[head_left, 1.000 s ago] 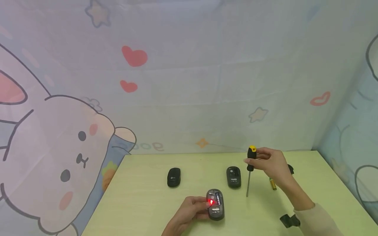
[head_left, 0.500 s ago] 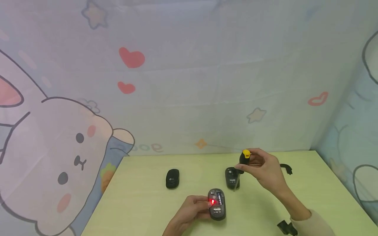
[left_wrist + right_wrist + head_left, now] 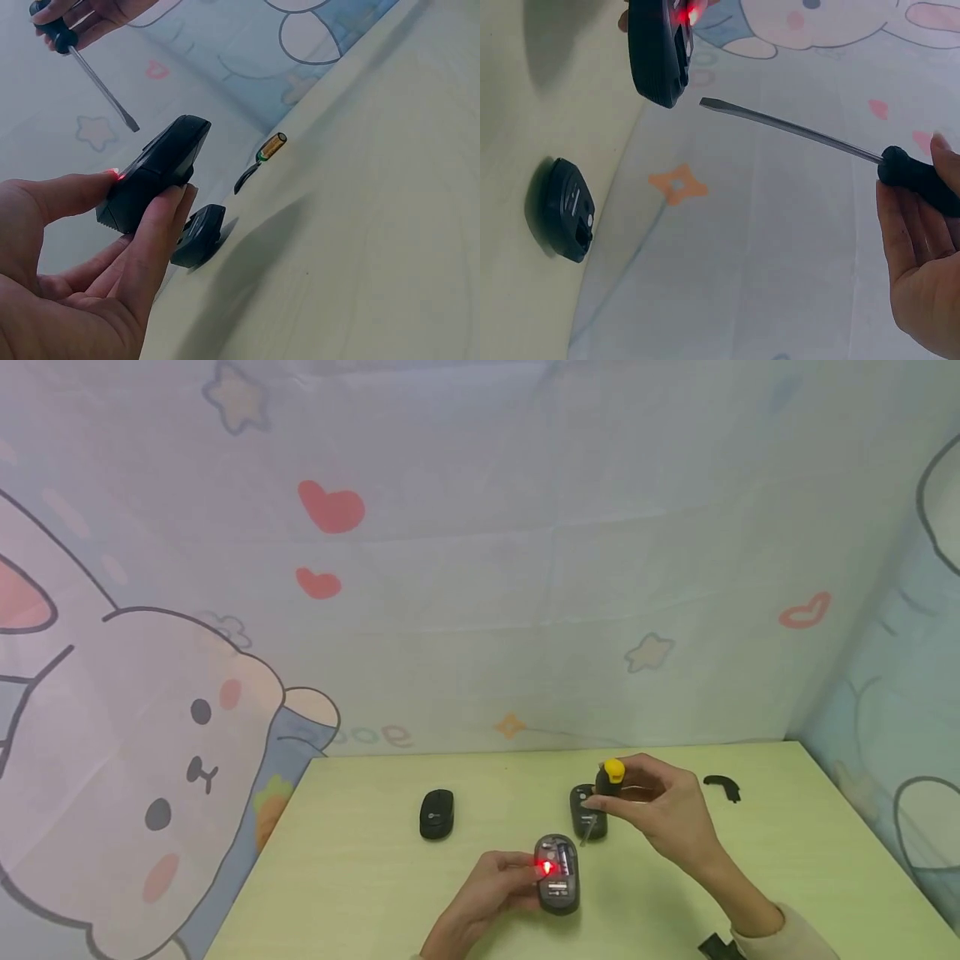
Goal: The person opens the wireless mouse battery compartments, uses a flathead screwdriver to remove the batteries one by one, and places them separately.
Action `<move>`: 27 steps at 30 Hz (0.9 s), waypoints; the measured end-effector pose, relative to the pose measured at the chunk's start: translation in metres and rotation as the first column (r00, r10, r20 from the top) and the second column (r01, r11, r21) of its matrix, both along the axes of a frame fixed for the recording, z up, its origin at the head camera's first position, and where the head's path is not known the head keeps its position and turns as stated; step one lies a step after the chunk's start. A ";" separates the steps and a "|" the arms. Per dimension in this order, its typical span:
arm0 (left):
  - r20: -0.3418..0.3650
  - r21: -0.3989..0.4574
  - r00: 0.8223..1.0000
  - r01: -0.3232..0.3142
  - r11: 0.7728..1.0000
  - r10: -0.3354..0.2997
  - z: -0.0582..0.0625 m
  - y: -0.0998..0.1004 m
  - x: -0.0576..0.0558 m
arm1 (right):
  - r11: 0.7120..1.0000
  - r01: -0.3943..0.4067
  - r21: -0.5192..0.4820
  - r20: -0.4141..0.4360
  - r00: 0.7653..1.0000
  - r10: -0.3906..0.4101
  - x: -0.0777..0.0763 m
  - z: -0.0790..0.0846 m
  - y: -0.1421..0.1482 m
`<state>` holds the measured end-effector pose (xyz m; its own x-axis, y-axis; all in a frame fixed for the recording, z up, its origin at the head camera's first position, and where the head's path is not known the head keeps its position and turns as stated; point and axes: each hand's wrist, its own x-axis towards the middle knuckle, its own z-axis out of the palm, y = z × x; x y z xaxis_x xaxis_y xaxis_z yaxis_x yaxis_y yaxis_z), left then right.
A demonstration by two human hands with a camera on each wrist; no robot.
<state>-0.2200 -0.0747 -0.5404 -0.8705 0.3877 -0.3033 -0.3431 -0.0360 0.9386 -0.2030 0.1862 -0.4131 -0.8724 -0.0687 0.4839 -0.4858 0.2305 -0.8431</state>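
Observation:
My left hand [image 3: 483, 893] grips a black computer mouse [image 3: 558, 897] by its side, underside facing up. A red light glows near the thumb, and a silvery battery shows in the mouse's bay. My right hand [image 3: 667, 814] holds a flathead screwdriver [image 3: 611, 778] by its black and yellow handle. In the right wrist view, the blade [image 3: 802, 131] points at the held mouse, with a gap between tip and mouse. Behind lies a second mouse [image 3: 588, 828], underside up, partly covered by the screwdriver in the head view.
A third mouse [image 3: 437, 815] lies right way up on the table [image 3: 337, 877], farther left. A curved black piece [image 3: 722, 787] is at the back right. Near it, a gold battery [image 3: 272, 147] appears in the left wrist view. Another black object [image 3: 718, 948] is by the right sleeve.
My right hand has brought the screwdriver left and lower, its blade now slanting toward the held mouse. The left hand has shifted the mouse slightly right and up.

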 end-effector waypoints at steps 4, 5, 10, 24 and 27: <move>-0.009 0.004 1.000 -0.004 1.000 0.004 0.000 0.001 -0.001 | 1.000 0.004 0.001 -0.048 0.999 -0.004 0.000 -0.001 -0.002; -0.008 0.004 1.000 -0.004 1.000 0.004 -0.001 0.001 -0.002 | 1.000 0.002 -0.001 -0.055 0.998 -0.002 0.000 -0.001 -0.002; -0.005 -0.011 1.000 -0.001 1.000 0.001 0.001 0.002 -0.002 | 1.000 -0.025 -0.012 -0.091 0.996 0.024 0.002 -0.004 -0.007; 0.006 -0.022 1.000 0.004 1.000 -0.003 0.001 0.004 -0.001 | 0.999 -0.027 0.018 -0.148 0.989 0.029 0.000 -0.015 -0.015; 0.009 -0.025 1.000 0.004 1.000 -0.004 0.001 0.004 -0.001 | 0.999 -0.016 0.028 -0.144 0.989 0.020 0.000 -0.016 -0.015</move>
<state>-0.2213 -0.0704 -0.5398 -0.8660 0.3834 -0.3210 -0.3520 -0.0114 0.9359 -0.2028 0.1709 -0.4290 -0.7920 -0.0984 0.6026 -0.6064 0.2418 -0.7575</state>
